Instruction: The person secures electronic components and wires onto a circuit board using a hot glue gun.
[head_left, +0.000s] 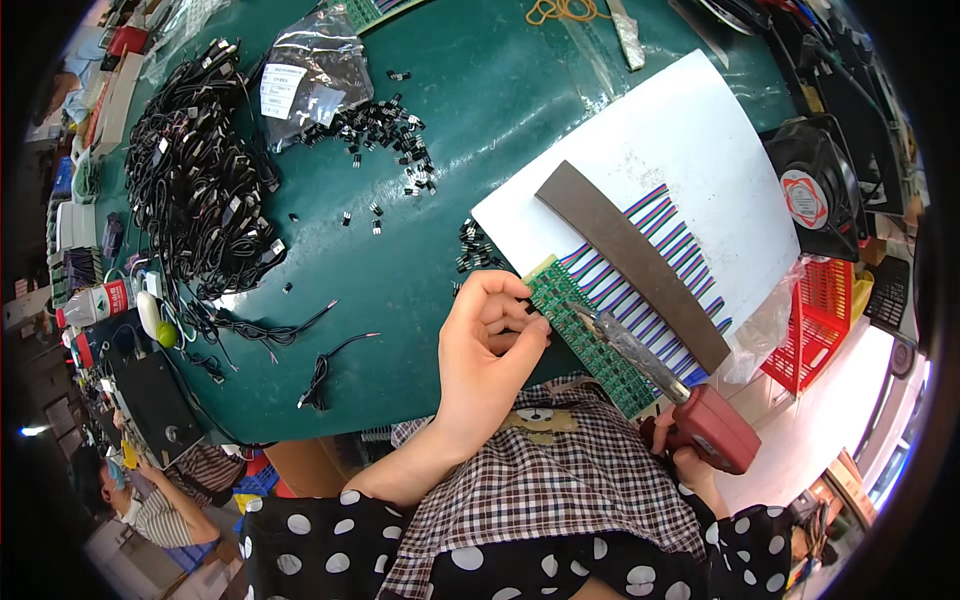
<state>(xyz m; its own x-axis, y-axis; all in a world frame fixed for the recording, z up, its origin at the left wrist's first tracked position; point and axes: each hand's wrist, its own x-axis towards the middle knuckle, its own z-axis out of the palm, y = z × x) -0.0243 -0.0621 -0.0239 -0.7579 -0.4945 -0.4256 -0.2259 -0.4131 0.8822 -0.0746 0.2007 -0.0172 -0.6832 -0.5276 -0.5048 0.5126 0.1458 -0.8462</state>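
Note:
My right hand [690,455], partly hidden behind the tool, is closed around the red handle of a soldering gun [715,430]. The gun's grey metal barrel and tip reach over a green circuit board [590,350]. At the board's upper left edge, my left hand [490,340] has thumb and fingers pinched together; what is between them is too hidden to name. Rows of multicoloured ribbon wires [655,240] run from the board across a white sheet [650,130]. A curved brown strip [635,265] lies across those wires.
Small black components with pale legs [385,130] are scattered near a clear labelled bag [315,80]. A heap of black cables [195,180] covers the table's left. A fan [815,185] and a red basket [815,325] stand at right. Another person [150,510] sits lower left.

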